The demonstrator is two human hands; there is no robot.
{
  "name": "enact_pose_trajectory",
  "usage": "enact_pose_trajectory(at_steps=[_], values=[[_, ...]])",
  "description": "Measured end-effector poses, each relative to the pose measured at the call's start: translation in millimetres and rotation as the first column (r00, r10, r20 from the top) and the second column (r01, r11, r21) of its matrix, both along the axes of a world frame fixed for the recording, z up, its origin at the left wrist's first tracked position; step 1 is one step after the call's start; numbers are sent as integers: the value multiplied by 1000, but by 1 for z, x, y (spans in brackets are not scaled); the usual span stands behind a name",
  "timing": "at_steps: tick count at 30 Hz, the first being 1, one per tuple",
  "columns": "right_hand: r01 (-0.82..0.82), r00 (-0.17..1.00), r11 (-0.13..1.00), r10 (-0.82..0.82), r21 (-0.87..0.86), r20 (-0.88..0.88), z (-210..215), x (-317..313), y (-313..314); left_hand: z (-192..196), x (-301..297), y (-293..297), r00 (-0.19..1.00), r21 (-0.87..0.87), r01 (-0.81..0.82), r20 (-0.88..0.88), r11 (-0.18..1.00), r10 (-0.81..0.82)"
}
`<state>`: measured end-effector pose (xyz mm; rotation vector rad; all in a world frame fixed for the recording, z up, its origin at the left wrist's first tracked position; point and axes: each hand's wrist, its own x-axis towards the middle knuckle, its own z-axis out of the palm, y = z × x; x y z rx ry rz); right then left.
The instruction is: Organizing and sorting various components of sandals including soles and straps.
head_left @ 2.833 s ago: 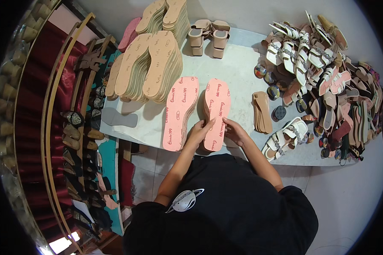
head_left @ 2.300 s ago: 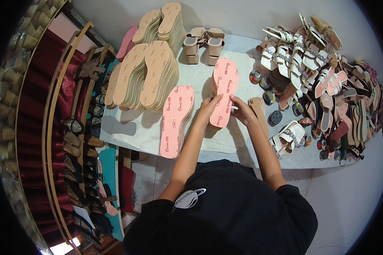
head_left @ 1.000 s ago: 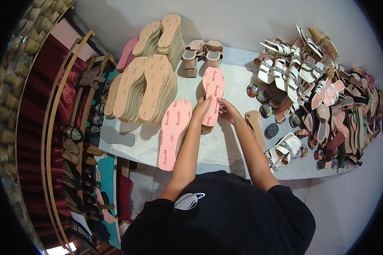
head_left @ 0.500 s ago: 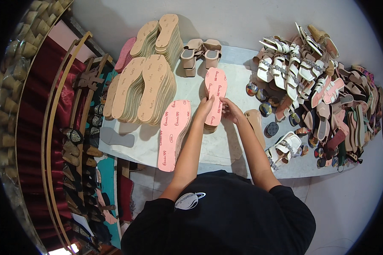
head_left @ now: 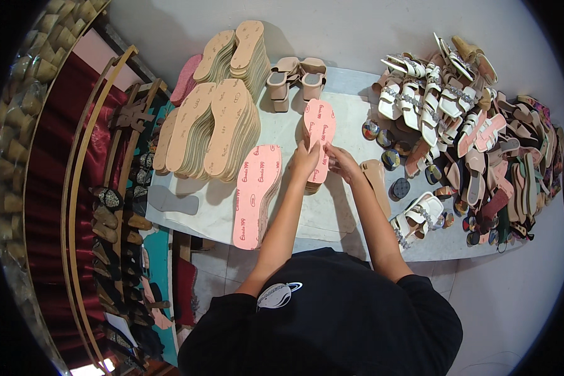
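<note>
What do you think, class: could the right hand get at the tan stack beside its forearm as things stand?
Probably yes: the tan stack lies close beside the right hand, with nothing seen on top. The right forearm hides part of it, but its far end looks uncovered.

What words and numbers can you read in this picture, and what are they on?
Right pink sole stack: red slanted words with numbers, plus small oval marks; I won't copy the wording.
Left pink sole stack: the same kind of red print, also not copied.
Tan sole stacks: small dark print, mostly too tiny to read.
Black shirt: a ringed planet picture, no words I can see.
</note>
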<state>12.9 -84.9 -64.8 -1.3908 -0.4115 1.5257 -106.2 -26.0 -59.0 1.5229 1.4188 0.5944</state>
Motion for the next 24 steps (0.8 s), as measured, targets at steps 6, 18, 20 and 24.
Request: enact_pose_trajectory(at_steps=[6,18,20,24], values=[[242,734,932,-358,270,577,23,-20,-11,58,-19,-41,981,190,133,113,973,-156],[-12,976,897,-85,442,199,52,-113,-78,120,-200,-108,901,331,-158,434,930,-1],[-79,994,956,52,282,101,42,-129,-86,86,-237,-102,897,124,-240,406,963,172],[-192,978,980,195,52,-68,24,-150,-86,44,-266,-87,960,-275,-39,256,961,112]])
